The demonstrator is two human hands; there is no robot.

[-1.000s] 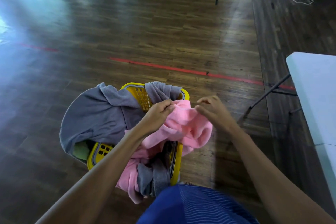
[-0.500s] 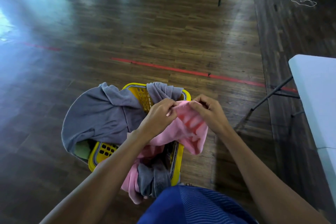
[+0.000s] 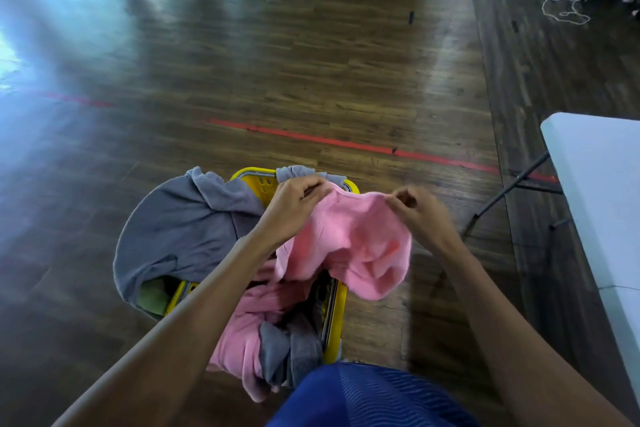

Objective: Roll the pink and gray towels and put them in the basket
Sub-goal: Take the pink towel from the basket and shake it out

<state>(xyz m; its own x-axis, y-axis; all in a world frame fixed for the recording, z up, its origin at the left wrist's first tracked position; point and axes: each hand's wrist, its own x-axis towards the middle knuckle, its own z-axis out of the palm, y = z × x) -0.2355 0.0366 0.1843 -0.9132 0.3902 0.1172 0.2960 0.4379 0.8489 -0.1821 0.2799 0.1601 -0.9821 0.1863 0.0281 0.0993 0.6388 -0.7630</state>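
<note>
The task looked barely begun. Nothing in view was rolled: every towel was loose and crumpled, so, judging by that, both the rolling and the tidy putting away were left to do.

The left hand [image 3: 294, 208] and the right hand [image 3: 422, 215] held one pink towel [image 3: 349, 246] up over the basket [image 3: 338, 319]. Each pinched its top edge, fingers curled and closed on the cloth, with the edge stretched between them. The rest of that towel hung down in folds, and its lower part sagged past the right rim. This seemed to be the step of spreading it out flat before rolling.

The yellow basket stood on the wooden floor [image 3: 311, 62], just in front of the person. A big gray towel [image 3: 187, 232] was draped over its left rim and hung outside. More pink cloth [image 3: 242, 333] and a bunched gray piece [image 3: 291, 350] spilled over the near edge (whether these were separate towels or parts of the same ones could not be told). Something green [image 3: 154, 296] showed under the gray towel at the left corner.

A white table [image 3: 595, 184] stood to the right, well apart from the basket.
</note>
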